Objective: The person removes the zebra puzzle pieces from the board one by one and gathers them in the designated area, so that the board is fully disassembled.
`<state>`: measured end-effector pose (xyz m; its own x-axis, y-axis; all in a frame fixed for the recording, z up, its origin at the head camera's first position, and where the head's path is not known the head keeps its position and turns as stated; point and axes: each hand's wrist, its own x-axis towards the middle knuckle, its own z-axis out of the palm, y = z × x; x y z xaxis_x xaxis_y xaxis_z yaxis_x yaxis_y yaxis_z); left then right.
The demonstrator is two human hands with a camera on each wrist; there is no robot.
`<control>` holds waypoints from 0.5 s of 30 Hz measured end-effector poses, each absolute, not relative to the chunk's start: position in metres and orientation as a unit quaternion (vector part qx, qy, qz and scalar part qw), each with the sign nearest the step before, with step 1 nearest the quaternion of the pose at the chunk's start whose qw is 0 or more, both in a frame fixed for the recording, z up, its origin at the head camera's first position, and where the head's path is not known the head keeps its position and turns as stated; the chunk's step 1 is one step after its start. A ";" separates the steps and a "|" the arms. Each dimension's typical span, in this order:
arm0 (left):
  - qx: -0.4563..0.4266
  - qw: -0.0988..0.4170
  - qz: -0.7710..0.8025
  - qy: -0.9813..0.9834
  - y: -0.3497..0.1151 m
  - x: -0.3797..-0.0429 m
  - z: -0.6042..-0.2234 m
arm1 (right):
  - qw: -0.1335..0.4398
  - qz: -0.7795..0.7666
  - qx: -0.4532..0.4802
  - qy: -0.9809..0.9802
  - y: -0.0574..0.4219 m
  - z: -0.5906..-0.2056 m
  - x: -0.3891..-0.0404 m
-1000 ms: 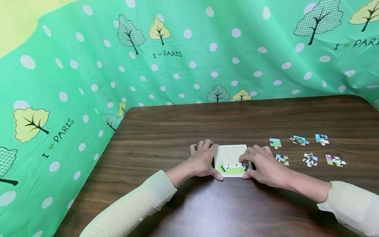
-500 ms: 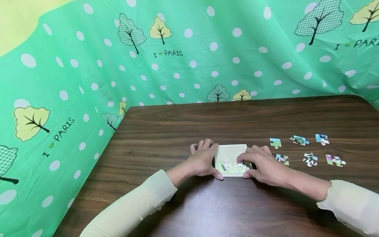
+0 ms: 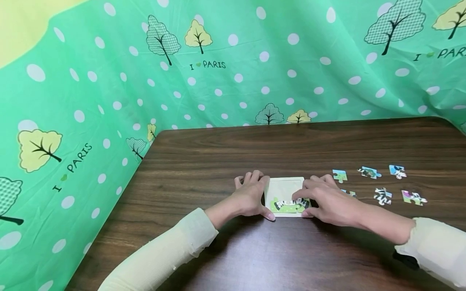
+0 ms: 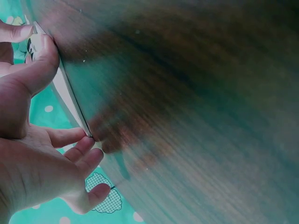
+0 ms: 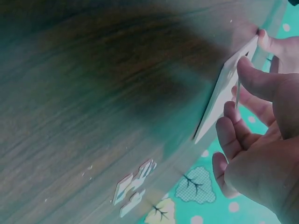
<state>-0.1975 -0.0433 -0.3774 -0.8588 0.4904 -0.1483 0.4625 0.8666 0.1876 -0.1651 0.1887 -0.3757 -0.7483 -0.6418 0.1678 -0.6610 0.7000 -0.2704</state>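
A pale square puzzle tray [image 3: 285, 186] lies on the table in front of me. My left hand [image 3: 249, 198] holds its left side, thumb at the near corner and index finger at the far one. A strip of jigsaw puzzle [image 3: 289, 207], green grass with black-and-white striped legs, lies along the near part of the tray. My right hand [image 3: 333, 202] pinches the strip's right end between thumb and fingers. In the right wrist view a thin puzzle edge [image 5: 238, 94] stands between that thumb and the fingers. The fingers hide how the strip sits at the right rim.
Several loose puzzle pieces lie in two rows to the right, among them a green-and-blue one [image 3: 340, 175], a striped one [image 3: 383, 196] and a purple-and-green one [image 3: 414, 197]. My right hand partly covers one piece [image 3: 349, 193]. A green curtain [image 3: 233, 81] hangs behind the table.
The puzzle strip shifted a little left, then back right, and now overlaps towards the tray's right rim. My right hand moved slightly right with it. My left hand stayed on the tray.
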 end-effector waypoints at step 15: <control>0.248 0.097 0.077 0.961 -0.044 -0.197 -0.378 | 0.072 0.250 0.312 -0.914 0.239 -0.378 -0.158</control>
<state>-0.1975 -0.0437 -0.3777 -0.8588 0.4906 -0.1476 0.4610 0.8657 0.1951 -0.1578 0.2391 -0.3780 -0.7949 -0.5345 0.2872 -0.6063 0.6804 -0.4116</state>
